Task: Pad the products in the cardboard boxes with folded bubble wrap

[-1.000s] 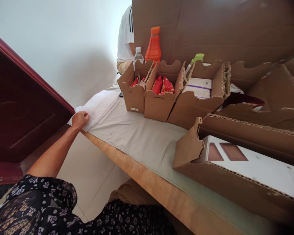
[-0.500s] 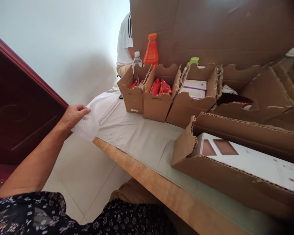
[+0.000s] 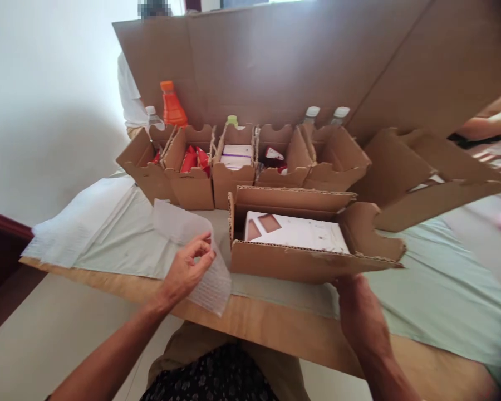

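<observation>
**Bubble sheet pinched beside the open box**

A tall cardboard sheet (image 3: 300,61) stood upright along the far side of the bench (image 3: 271,328), whose wooden front edge showed below a pale cloth (image 3: 438,284) spread over the top. Near the front edge sat an open cardboard box (image 3: 292,264) with its flaps out and a white carton (image 3: 304,236) lying flat inside. Behind it, against the cardboard sheet, ran a row of small boxes (image 3: 192,189), some holding red packets (image 3: 192,159). A stack of pale sheets (image 3: 70,231) lay on the left end of the cloth.

The left hand (image 3: 183,275) pinched a bubble-wrap sheet (image 3: 176,221) between thumb and fingertips. The sheet hung just left of the open cardboard box, its lower end drooping past the bench edge.

The right hand (image 3: 361,317) met the bottom of the box's front wall near its right corner. Its fingers were hidden, so whether it gripped could not be told.

An orange bottle (image 3: 173,106) stood behind the row at the left.
</observation>
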Demonstrator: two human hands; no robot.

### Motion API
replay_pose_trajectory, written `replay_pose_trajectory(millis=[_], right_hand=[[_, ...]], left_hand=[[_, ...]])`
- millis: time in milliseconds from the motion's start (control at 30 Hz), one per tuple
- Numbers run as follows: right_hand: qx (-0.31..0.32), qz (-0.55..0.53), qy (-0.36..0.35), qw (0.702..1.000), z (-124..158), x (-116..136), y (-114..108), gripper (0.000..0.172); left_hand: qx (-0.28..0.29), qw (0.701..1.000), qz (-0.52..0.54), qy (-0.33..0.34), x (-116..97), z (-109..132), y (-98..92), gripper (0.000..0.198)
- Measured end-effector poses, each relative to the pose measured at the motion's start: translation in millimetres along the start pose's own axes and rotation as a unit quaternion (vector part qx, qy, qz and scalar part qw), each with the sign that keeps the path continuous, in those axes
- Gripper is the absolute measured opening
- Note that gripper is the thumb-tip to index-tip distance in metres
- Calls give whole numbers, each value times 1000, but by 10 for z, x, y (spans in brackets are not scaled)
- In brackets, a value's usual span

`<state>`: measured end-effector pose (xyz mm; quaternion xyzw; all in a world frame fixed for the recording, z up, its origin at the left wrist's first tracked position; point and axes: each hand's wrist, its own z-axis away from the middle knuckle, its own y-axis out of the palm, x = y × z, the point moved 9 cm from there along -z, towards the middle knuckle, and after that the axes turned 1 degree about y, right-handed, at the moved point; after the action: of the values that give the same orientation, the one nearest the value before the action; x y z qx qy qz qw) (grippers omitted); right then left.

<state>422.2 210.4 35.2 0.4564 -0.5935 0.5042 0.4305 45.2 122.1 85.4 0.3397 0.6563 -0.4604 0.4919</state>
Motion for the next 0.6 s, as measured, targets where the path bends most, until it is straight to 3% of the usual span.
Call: replay_pose_trajectory(millis=[67,133,267,400,500,600], right_hand=[[-1,-32,13,999,5,10,60,52],[7,-73,8,997,-49,64,89,61],[-10,-73,-22,997,-332,176,13,60],[-4,4,-21,1000,-574,157,20,62],[-15,4,-2,1000,-516,99,-54,71],[-74,-9,15,997,-241,58,-359,67]], left_hand=[[33,998,51,3,-20,-9,309,24],[50,995,86,6,-55,-39,495,26],[57,993,102,21,-124,-233,715,27],[50,995,81,-3,-69,-487,884,32],[30,996,77,-23,15,-491,760,33],[-7,995,87,-54,133,-257,336,31]])
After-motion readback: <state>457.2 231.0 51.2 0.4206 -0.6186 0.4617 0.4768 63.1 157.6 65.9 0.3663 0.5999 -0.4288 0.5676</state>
